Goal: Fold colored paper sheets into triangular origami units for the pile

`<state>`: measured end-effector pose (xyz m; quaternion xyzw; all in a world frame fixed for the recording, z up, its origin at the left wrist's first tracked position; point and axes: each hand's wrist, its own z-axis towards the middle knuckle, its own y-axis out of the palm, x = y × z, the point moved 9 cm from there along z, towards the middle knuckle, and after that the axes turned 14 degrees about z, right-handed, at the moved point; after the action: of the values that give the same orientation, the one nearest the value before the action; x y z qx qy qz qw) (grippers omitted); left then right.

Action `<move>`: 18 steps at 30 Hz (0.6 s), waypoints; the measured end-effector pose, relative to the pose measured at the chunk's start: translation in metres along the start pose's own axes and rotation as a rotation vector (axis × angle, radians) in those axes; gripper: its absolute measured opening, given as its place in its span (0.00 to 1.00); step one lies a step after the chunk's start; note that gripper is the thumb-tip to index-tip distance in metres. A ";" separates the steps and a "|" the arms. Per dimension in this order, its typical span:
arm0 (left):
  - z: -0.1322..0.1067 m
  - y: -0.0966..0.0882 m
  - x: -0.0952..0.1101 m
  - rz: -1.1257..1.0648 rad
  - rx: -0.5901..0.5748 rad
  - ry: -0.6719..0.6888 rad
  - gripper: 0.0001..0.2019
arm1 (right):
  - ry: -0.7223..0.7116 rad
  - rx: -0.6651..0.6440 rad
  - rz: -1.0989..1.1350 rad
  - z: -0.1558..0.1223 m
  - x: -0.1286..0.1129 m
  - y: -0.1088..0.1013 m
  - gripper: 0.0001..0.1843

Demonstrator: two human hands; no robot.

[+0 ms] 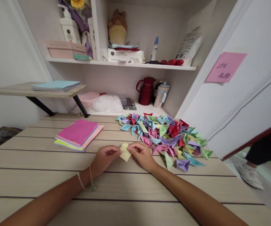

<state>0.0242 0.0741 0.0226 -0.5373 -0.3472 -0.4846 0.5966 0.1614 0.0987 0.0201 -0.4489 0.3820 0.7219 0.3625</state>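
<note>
A small folded piece of pale yellow paper (125, 153) is held up between my two hands, just above the slatted table. My left hand (105, 159) pinches its left edge between thumb and fingers. On the opposite edge, my right hand (142, 154) has its thumb and fingertips closed on the same paper. The paper is roughly diamond-shaped, with pointed flaps at its top. Right of my right hand lies a wide heap of folded paper boats (163, 135) in many colours. A purple paper boat (183, 165) sits at the heap's near edge.
A stack of coloured paper sheets (77, 133) lies left on the table (116, 194). More paper (56, 84) rests on a small raised shelf (15, 89). Behind stand a dark red jug (146, 91) and a tumbler (161, 95). A person's shoe (250, 175) shows at right.
</note>
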 end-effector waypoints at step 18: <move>0.000 0.003 -0.005 -0.068 -0.001 -0.044 0.18 | -0.080 -0.089 -0.301 -0.004 -0.008 0.009 0.18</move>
<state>0.0252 0.0749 0.0171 -0.5360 -0.3781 -0.4928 0.5718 0.1575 0.0900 0.0284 -0.4874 0.2635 0.6930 0.4613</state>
